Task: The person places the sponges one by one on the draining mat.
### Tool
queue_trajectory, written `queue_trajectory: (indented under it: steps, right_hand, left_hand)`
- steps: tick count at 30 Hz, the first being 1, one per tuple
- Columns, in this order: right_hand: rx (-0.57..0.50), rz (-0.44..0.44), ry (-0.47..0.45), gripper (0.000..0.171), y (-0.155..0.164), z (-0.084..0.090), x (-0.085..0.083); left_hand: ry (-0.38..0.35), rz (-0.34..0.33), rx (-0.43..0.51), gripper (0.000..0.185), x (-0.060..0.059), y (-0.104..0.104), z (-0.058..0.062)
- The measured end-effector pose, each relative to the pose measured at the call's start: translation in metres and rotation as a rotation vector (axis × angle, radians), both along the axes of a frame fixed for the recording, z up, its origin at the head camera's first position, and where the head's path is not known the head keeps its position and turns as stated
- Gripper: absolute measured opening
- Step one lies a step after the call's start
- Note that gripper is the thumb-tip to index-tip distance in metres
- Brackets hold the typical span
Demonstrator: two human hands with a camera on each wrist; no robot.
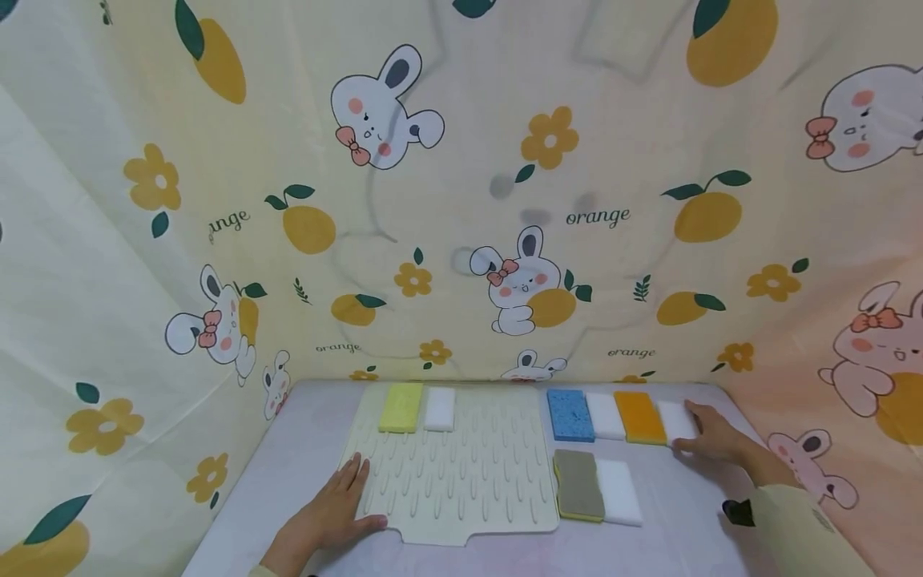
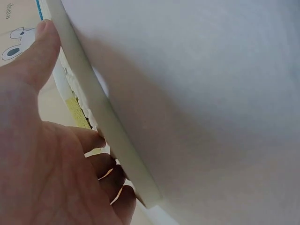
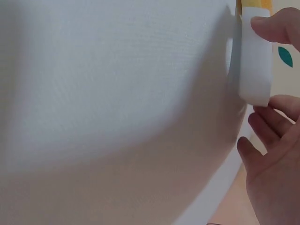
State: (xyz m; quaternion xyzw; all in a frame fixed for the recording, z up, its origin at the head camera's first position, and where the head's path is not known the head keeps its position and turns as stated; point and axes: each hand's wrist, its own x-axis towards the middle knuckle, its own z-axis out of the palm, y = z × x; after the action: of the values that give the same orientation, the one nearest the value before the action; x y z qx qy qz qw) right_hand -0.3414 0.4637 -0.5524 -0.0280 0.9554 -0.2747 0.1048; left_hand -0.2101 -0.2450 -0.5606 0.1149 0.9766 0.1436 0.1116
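Two hands are being used: the left hand (image 1: 328, 513), fingers spread, is pressing the ribbed mat (image 1: 461, 473) flat. The white sponge (image 1: 676, 421) is being pinched by the right hand (image 1: 714, 439); it is best lifted level, clear of the orange sponge (image 1: 638, 417).

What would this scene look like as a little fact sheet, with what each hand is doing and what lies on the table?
Left hand: flat on the near left corner of the cream ridged mat
Right hand: grips the far-right white sponge
On mat: yellow sponge, small white sponge
Back row right of mat: blue sponge, white block, orange sponge
Nearer pair: grey-green sponge, white slab
Surroundings: rabbit-and-orange cloth
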Motion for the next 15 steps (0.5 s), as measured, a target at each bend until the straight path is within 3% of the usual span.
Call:
queue_trajectory:
  steps: [15]
  right_hand:
    - [0.016,-0.07,0.103,0.127,-0.005,0.017,0.013]
  left_hand:
    - [0.0,0.002,-0.002,0.117,0.001,0.002,0.0]
